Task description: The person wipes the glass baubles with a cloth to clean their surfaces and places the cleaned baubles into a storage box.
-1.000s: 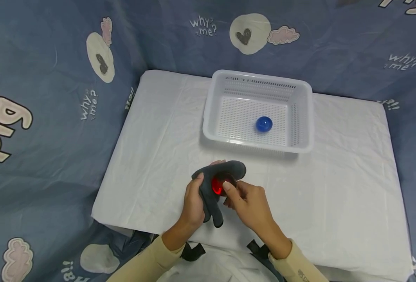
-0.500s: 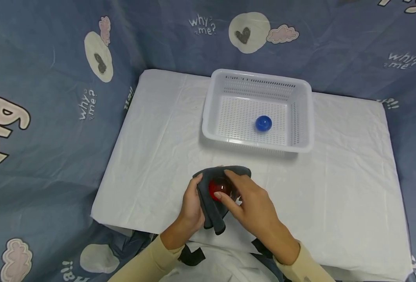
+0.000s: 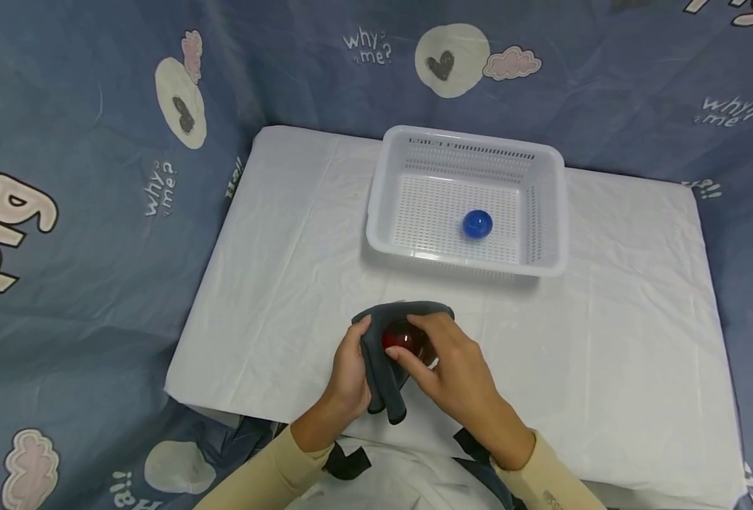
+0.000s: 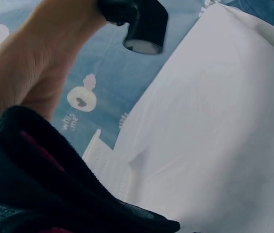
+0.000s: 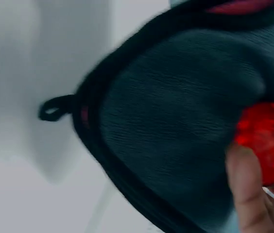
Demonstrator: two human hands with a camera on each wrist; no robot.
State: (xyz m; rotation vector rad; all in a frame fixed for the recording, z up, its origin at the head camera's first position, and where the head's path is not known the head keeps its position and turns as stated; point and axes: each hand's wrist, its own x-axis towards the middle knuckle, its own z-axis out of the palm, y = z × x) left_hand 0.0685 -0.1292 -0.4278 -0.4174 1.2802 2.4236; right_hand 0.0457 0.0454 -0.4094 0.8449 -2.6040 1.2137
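Note:
A dark grey cleaning cloth (image 3: 384, 375) with black edging is draped in my left hand (image 3: 348, 375), whose thumb lies over its left edge. My right hand (image 3: 465, 365) holds a clear red ball (image 3: 403, 336) between thumb and fingers against the cloth. Up close in the right wrist view, the red ball (image 5: 268, 141) touches the cloth (image 5: 176, 111), and a small black loop sticks out at the cloth's corner. Folds of the cloth (image 4: 44, 179) fill the lower left of the left wrist view. Most of my left fingers are hidden beneath the cloth.
A white plastic basket (image 3: 465, 265) stands behind the hands, towards the far edge of the white-covered table (image 3: 274, 283). Inside it lies a blue ball (image 3: 477, 224). Blue printed fabric (image 3: 325, 85) hangs around the table's back and sides.
My right hand has shifted its grip: its fingers now reach over the far side of the red ball. The cloth has spread slightly to the right beneath it. My left hand keeps hold.

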